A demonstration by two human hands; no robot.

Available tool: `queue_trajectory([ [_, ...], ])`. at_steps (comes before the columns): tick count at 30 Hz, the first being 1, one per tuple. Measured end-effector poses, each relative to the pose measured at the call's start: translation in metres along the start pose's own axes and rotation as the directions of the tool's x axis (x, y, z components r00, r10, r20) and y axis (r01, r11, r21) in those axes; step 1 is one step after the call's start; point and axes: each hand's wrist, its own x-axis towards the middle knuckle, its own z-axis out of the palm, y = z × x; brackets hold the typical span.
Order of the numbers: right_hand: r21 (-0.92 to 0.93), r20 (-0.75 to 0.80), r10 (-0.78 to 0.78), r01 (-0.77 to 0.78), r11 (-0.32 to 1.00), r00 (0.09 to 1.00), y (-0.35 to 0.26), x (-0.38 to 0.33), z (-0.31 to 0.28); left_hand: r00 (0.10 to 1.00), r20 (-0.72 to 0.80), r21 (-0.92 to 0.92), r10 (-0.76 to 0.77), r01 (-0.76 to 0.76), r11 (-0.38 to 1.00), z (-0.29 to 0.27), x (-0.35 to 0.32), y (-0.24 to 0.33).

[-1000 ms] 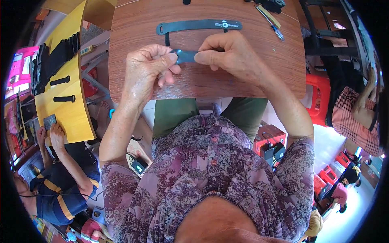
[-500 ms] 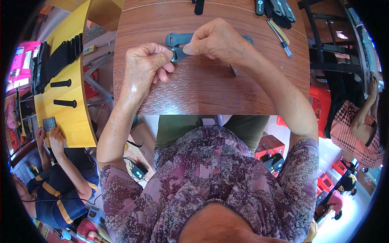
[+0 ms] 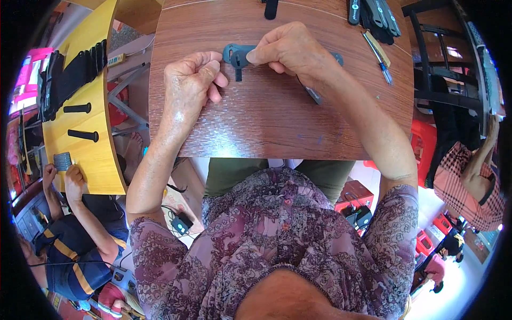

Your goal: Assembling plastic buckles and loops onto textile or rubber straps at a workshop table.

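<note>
My right hand (image 3: 288, 50) pinches the end of a dark grey strap (image 3: 241, 58) between thumb and fingers. A small black tab (image 3: 238, 75) hangs below that end. What looks like the strap's other end shows under my right wrist; my hand hides the middle. Behind it a similar strap lies on the brown table, its slotted end (image 3: 230, 49) showing left of my right hand and its other end (image 3: 337, 57) to the right. My left hand (image 3: 194, 80) is just left of the pinched end, fingers loosely curled and apart, with nothing visible in them.
A screwdriver (image 3: 385, 73) and a yellowish cutter-like tool (image 3: 377, 49) lie at the right of the brown table (image 3: 256, 125). Dark straps (image 3: 373, 16) are piled at the far right corner. On the left, a co-worker's hands (image 3: 73, 181) work at a yellow table (image 3: 98, 165) holding black straps.
My left fingers have let go of the strap end and drawn slightly left. My right hand keeps its pinch, and the end has turned so the black tab points toward me.
</note>
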Motion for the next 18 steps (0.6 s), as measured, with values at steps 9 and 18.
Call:
queue_trajectory([
  [9, 0.235, 0.119, -0.005, -0.023, 0.972, 0.993, 0.0093, 0.0071, 0.0012, 1.0, 0.02, -0.019, -0.017, 0.018, 1.0, -0.0015, 0.0032, -0.0018],
  [18, 0.141, 0.042, 0.06, -0.065, 0.988, 0.997, 0.0014, 0.0079, 0.0049, 1.0, 0.008, -0.071, 0.001, -0.001, 0.997, -0.0013, 0.0037, -0.0029],
])
